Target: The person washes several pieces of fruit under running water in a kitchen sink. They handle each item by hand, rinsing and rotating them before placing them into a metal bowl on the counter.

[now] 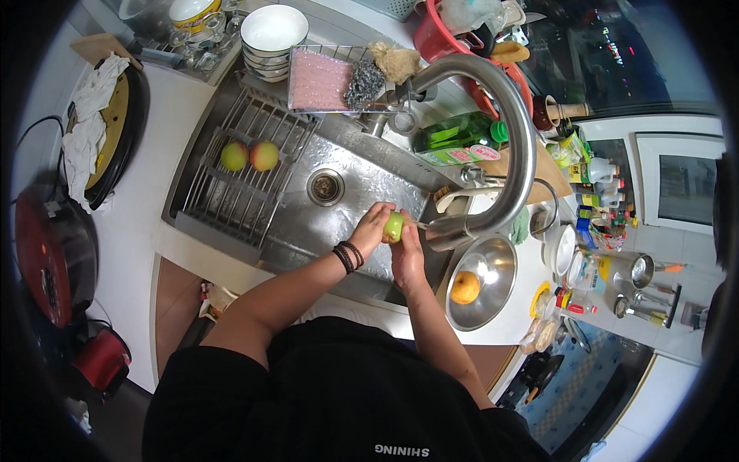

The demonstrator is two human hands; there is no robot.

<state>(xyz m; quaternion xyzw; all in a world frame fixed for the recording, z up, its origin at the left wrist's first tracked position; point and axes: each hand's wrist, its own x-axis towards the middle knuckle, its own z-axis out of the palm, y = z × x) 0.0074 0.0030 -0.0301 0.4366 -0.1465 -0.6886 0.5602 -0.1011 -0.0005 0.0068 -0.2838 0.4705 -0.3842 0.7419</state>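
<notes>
Over the right part of a stainless steel sink (364,164), my left hand (369,228) and my right hand (409,254) hold a wet green fruit (393,227) between them. Beaded bracelets circle my left wrist. Just right of the fruit is the spout of the metal faucet (447,233), with a thin stream of water at its mouth. Two red-green fruits (234,156) (264,156) rest side by side on the wire drying rack (231,196) across the sink's left side. A yellow-orange fruit (465,287) lies in a steel bowl (491,260) on the counter to the right.
Behind the sink stand stacked white bowls (274,29), a wire basket with a pink sponge (320,81) and steel wool (364,84), and a green detergent bottle (462,133). The faucet's tall neck (528,144) arches beside my right hand. A red-lidded cooker (43,260) stands at far left.
</notes>
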